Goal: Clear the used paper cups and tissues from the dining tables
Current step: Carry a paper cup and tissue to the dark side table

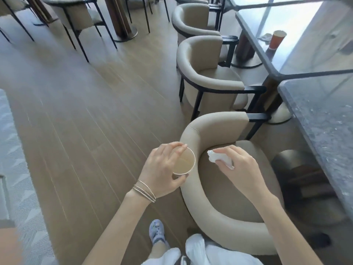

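Tissue half hidden in right hand; cup in left hand.

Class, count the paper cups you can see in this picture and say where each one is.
2. One paper cup is held in the left hand; a red cup stands on the far table. Others may be out of view.

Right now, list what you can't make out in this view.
- Cup outside: hidden by the left hand.
- Tissue: partly covered by the right hand.
- Item beside the red cup: too blurred to identify.
- Table: cut off by the right edge.
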{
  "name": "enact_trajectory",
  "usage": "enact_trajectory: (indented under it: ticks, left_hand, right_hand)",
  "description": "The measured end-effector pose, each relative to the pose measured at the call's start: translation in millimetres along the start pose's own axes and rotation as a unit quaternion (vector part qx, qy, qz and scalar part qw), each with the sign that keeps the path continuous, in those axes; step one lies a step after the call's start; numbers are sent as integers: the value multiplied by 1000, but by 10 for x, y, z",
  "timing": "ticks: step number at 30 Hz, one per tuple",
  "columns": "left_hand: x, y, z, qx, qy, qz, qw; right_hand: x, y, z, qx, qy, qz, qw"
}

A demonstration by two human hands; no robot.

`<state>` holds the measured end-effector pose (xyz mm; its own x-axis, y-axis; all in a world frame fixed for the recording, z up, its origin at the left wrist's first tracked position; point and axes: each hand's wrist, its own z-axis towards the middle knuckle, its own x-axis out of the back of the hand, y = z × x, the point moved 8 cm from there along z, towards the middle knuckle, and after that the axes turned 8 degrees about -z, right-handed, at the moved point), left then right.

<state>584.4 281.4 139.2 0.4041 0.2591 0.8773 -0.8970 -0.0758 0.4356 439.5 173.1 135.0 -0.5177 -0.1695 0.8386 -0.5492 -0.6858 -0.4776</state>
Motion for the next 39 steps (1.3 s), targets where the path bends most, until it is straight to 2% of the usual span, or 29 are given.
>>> enact_trajectory:
  ticks: [6,12,19,27,39]
  left_hand:
    - [425,-666,-14,-55,-33,8,998]
    - [549,-1079,191,-76,-37,2,996]
    - [391,-1416,852,-113,-62,0,992]
    - [243,-1649,2437,-184,-95,14,978]
    - [55,-2013,4169,-253,-115,-101,955]
  right_hand:
    - [-336,-627,234,-30,11,-10,999]
    - [-501,-784,522,-52,15,-26,998]
    - [-715,-506,1066,-87,33,-33,995]
    - [-697,164,2208,-156,66,-46,985]
    - [-618,648,3226,-279,120,-97,948]
